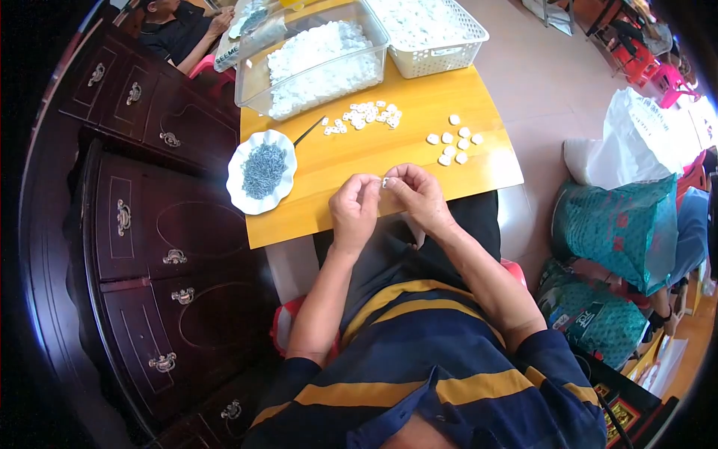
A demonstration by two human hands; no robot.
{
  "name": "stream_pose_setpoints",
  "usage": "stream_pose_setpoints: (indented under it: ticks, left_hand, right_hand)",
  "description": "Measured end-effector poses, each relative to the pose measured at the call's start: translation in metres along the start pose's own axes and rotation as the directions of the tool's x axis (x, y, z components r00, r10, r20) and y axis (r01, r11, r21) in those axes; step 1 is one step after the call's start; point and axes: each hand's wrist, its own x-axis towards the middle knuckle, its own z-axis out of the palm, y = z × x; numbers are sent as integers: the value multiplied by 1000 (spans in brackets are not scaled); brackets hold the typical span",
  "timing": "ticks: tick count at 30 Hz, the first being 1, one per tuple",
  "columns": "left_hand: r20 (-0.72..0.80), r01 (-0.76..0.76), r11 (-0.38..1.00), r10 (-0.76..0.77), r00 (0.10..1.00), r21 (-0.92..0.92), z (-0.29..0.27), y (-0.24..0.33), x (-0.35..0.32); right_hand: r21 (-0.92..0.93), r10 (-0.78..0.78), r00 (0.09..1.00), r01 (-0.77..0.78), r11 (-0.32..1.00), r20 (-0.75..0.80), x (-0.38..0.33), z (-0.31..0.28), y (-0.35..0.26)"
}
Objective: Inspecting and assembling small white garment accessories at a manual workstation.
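Both hands meet just above the near edge of the yellow wooden table [314, 176]. My right hand [420, 198] is closed, its thumb and forefinger pinching a small white plastic piece [386, 182]. Close beside it, my left hand [354, 209] is closed with thumb and fingertip together; whatever lies between them is too small to make out. Beyond the hands sits a loose cluster of white plastic pieces with holes [366, 114]. A smaller group of rounded white pieces [447, 138] lies to the right. At the left, a scalloped white dish [234, 173] holds a heap of small grey metal pins [263, 170].
A clear plastic bin [253, 88] and a white perforated basket [449, 54], both full of white pieces, stand at the far side. A thin dark tool [309, 132] lies by the dish. Dark cabinets [172, 217] line the left; green bags [613, 228] stand right. Other people sit nearby.
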Motion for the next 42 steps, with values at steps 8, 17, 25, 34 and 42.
stream_pose_setpoints:
  ticks: [8,17,25,34,42]
  left_hand:
    - [5,-56,991,56,998,119,1,1,1]
    - [43,-14,998,16,999,-53,-5,2,14]
    - [45,-137,930,129,991,342,-17,-17,89]
    - [166,-268,695,213,963,667,-5,-30,97]
    - [177,-189,751,98,979,633,-6,-20,81]
  right_hand:
    - [-19,-5,998,4,1000,-56,1,3,4]
    - [39,36,996,-33,999,-87,5,1,3]
    - [111,41,996,-32,993,-79,6,-10,6]
    - [103,20,998,-14,995,-58,5,-11,10]
    - [102,59,997,-53,993,-53,4,-11,3]
